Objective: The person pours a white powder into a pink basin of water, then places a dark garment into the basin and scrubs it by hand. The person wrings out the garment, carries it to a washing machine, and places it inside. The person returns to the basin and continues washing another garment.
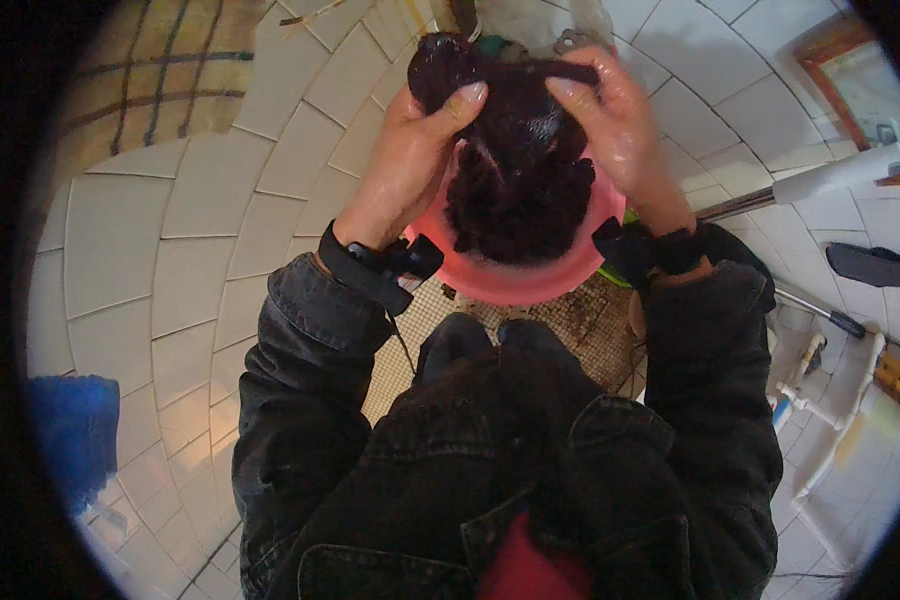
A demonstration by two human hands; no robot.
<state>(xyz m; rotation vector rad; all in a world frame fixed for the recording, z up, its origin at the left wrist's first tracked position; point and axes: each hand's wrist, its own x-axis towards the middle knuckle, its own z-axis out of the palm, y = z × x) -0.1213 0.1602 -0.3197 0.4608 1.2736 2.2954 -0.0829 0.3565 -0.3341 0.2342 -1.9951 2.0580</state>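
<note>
A wet, dark maroon cloth (529, 135) is stretched between my two hands, and its lower part hangs bunched into a pink plastic basin (529, 289). My left hand (427, 139) grips the cloth's left end, thumb on top, with a bulging fold rising above the fingers. On the other side my right hand (611, 120) pinches a rolled edge of the cloth between thumb and fingers. Both hands look wet. Black straps with small devices sit around both wrists. The fingers under the cloth are hidden, as is the basin's inside.
White tiled walls (195, 217) rise on both sides. A checked cloth (172, 75) hangs upper left, a blue cloth (75, 435) lower left. White pipes (825, 409) and a metal pole (810, 304) are at right. A green rim (615, 274) shows by the basin, above a mosaic floor (405, 352).
</note>
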